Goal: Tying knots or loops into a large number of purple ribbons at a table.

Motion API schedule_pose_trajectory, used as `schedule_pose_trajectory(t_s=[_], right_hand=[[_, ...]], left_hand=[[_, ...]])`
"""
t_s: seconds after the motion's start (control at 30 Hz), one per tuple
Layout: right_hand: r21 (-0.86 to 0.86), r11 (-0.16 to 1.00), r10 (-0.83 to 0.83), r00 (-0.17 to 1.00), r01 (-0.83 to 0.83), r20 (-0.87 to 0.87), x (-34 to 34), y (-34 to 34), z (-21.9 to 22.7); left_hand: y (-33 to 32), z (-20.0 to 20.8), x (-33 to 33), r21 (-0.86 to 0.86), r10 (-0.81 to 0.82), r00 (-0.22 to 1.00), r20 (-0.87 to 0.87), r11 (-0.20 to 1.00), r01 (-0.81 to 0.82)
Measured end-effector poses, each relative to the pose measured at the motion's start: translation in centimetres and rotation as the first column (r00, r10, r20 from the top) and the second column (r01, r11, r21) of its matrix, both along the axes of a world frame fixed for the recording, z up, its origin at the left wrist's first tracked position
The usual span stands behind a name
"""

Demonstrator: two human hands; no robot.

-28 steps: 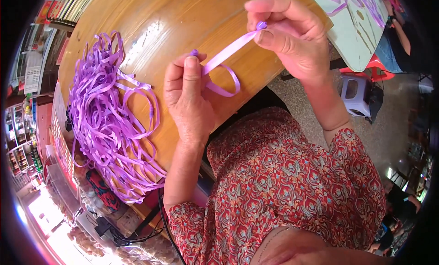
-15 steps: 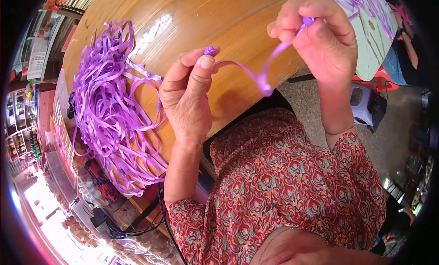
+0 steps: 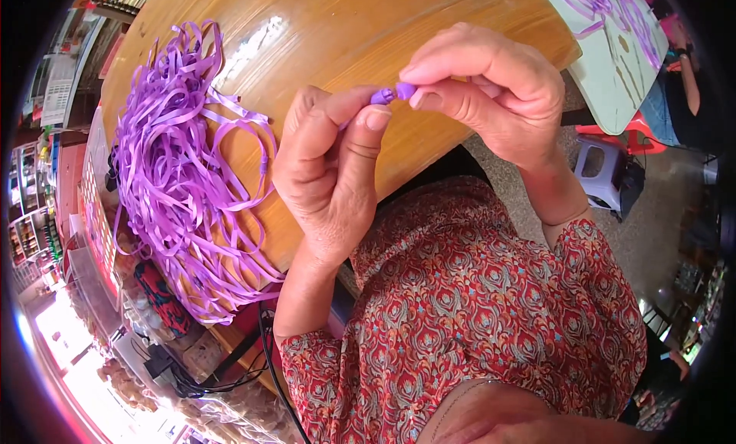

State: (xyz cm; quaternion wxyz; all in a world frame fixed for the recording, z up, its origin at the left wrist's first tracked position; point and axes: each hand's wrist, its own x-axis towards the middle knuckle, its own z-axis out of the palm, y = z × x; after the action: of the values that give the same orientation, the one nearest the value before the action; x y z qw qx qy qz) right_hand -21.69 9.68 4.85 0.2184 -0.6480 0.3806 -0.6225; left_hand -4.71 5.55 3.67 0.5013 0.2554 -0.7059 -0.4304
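Observation:
My left hand (image 3: 328, 168) pinches a small purple end piece (image 3: 382, 97) of a ribbon lanyard between thumb and forefinger. A second small purple end piece (image 3: 405, 90) sits in the fingertips of my right hand (image 3: 502, 95). The two pieces meet end to end or nearly so; I cannot tell whether they are joined. Both hands are up over the table's near side. The lanyard's ribbon is mostly hidden behind my hands. To the left of my left hand lies a big tangled pile of purple lanyards (image 3: 172, 168).
The wooden table (image 3: 345, 37) curves across the far side. More purple ribbons (image 3: 606, 7) lie on a pale table (image 3: 609, 83) at far right, where another person (image 3: 686, 99) sits. A lavender stool (image 3: 600, 168) stands on the floor; black cables (image 3: 272, 360) hang at lower left.
My right hand has come left and down, bringing its end piece up against the one in my left hand. The ribbon strung between my hands is now mostly out of sight.

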Motion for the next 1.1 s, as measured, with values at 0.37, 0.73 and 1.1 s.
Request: schedule_pose_trajectory(t_s=[0.37,0.73,1.1], right_hand=[[-0.02,0.999,-0.036,0.996,0.035,-0.08,0.29,0.2,-0.23],[-0.074,0.997,-0.044,0.975,0.029,-0.217,0.29,0.06,-0.18],[-0.039,0.999,-0.031,0.991,0.026,-0.131,0.39,0.18,-0.77]], left_hand=[[0.1,0.01,0.05,-0.051,0.011,1.0,0.017,0.999,-0.01],[0.15,-0.36,0.42,-0.037,0.022,0.999,0.032,0.999,-0.021],[0.15,-0.41,0.32,0.025,-0.003,1.0,0.023,1.0,0.002]])
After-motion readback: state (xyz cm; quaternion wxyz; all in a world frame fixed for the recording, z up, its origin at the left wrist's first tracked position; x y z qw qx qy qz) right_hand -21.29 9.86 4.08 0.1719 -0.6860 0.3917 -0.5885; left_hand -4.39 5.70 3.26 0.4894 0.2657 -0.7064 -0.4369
